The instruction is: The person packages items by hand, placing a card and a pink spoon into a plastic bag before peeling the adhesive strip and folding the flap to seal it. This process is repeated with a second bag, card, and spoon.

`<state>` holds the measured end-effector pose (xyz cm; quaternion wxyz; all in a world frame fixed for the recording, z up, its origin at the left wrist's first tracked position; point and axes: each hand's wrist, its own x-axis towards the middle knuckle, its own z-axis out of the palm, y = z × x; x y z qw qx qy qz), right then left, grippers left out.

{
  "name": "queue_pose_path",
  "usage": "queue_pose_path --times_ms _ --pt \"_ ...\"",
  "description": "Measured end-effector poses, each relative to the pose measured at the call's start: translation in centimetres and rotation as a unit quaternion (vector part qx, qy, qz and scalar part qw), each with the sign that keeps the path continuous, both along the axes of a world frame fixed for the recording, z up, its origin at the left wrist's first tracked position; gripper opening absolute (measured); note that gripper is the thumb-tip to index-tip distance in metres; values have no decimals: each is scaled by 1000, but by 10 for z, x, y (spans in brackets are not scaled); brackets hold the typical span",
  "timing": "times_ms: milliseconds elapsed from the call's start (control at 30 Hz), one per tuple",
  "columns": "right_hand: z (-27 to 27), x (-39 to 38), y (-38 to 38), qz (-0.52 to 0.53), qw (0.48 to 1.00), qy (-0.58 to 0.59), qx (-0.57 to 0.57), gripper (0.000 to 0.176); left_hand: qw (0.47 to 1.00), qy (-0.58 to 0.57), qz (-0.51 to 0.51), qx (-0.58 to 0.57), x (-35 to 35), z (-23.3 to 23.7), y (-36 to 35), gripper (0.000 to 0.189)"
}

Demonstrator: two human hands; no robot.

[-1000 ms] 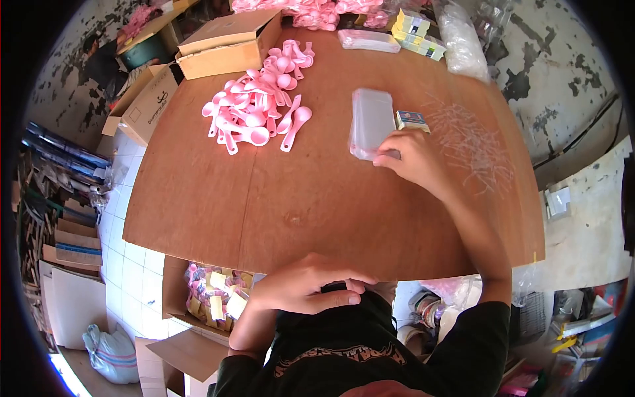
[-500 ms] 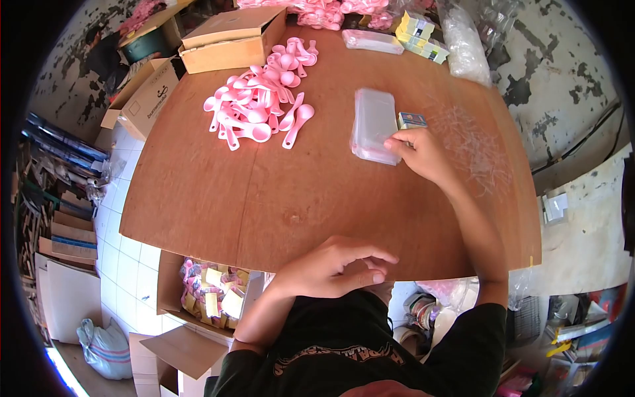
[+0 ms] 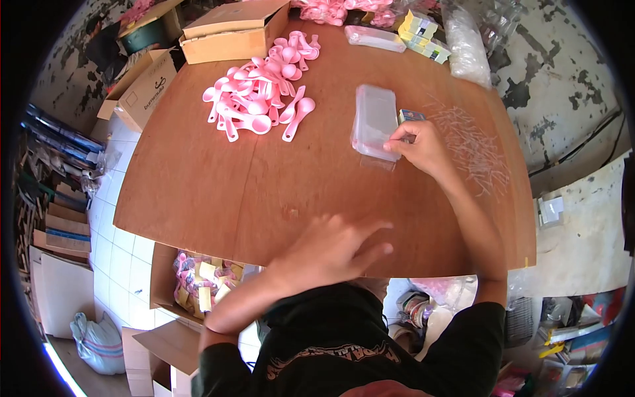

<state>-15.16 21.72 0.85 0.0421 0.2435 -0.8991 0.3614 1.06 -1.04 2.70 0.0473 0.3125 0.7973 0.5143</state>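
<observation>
A stack of clear plastic bags [image 3: 376, 116] lies on the right half of the table. My right hand [image 3: 421, 145] pinches at the stack's lower right corner, thumb and forefinger closed on a clear plastic bag [image 3: 378, 163] whose edge juts out below the others. Beside the stack sits a small blue box [image 3: 411, 116], partly covered by that hand. Over the table's near edge, my left hand [image 3: 337, 245] is blurred but holds nothing, with thumb and fingers apart. Farther left is a heap of pink measuring spoons [image 3: 254, 124].
Thin clear strips [image 3: 469, 145] are scattered at the right. A cardboard box [image 3: 231, 41], a flat clear pack [image 3: 375, 38] and yellow card stacks [image 3: 422, 36] line the back. Below the near edge stands an open carton [image 3: 164, 278] of wrapped goods. Another person [image 3: 104, 49] is far left.
My left hand has moved slightly up and forward, fingers still apart. At my right hand, one bag's edge now sticks out below the stack. The view has shifted slightly.
</observation>
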Motion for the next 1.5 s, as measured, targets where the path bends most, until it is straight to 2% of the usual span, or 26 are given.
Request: queue_pose_path --times_ms 33,67,133,167,233,333,467,600,667,700,767,800,833,867,900,933,967,1000,1067,1100,1133,1200,1267,1300,1367,1500 --pt "1 -1 0 -7 1000 -2 2 19 985 73 25 -155 -6 6 -5 29" --pt "2 -3 -1 -15 1000 -1 3 21 985 75 29 -154 -15 6 -8 29" --pt "-1 -6 0 -19 1000 -4 14 21 943 172 64 -278 -38 -3 -13 34" --pt "-1 -7 -1 -25 999 -8 26 22 942 174 68 -279 -53 -9 -15 34" --pt "3 -6 -5 -22 999 -9 26 22 909 256 53 -325 -82 -24 -15 38" --pt "5 -5 -5 -11 1000 -24 16 18 925 224 -5 -307 -109 -44 -8 44" --pt "13 -8 0 -38 996 -67 -52 21 917 237 -3 -320 -119 -50 -3 46" --pt "32 3 -5 -66 993 -68 -65 23 917 241 -3 -318 -118 -51 -6 43" --pt "38 21 -18 -46 987 136 -70 19 917 247 -1 -313 -113 -43 -10 42" --pt "45 31 -23 -45 987 136 -70 19 935 200 -9 -293 -105 -29 -15 43" --pt "56 53 -30 -6 956 291 32 11 949 152 -21 -275 -84 -2 -20 44" --pt "61 64 -33 -10 957 288 30 11 987 -7 -37 -159 -70 10 -22 48" --pt "65 75 -36 19 934 345 93 9 984 -167 -50 -38 -59 14 -22 52" --pt "64 84 -39 48 903 399 155 9 983 -170 -50 -40 -50 6 -20 52" --pt "58 92 -43 64 884 429 175 10 931 -330 -75 134 -40 -6 -18 59" --pt "51 100 -47 80 863 458 195 12 824 -470 -94 302 -32 -16 -17 65" --pt "44 110 -52 90 849 477 209 14 787 -495 -111 350 -26 -23 -14 70" --pt "34 116 -54 103 821 512 233 15 787 -496 -111 351 -21 -25 -13 70" --pt "26 132 -58 133 818 500 251 16 721 -538 -73 430 -13 -28 -10 64" --pt "23 138 -56 145 817 498 254 16 699 -542 -53 463 -12 -32 -8 52" --pt "19 140 -55 157 814 496 257 15 697 -544 -56 463 -9 -37 -6 52" --pt "20 138 -47 177 823 491 224 17 706 -511 46 488 -3 -43 -2 43" --pt "32 130 -34 178 879 417 150 19 688 -500 75 521 1 -41 1 40" --pt "39 122 -26 134 884 415 169 18 685 -480 97 539 3 -41 1 38" --pt "26 102 -7 -7 951 278 137 18 678 -449 129 567 5 -43 1 36" --pt "20 56 33 -33 944 254 207 23 656 -434 138 601 7 -48 1 34"
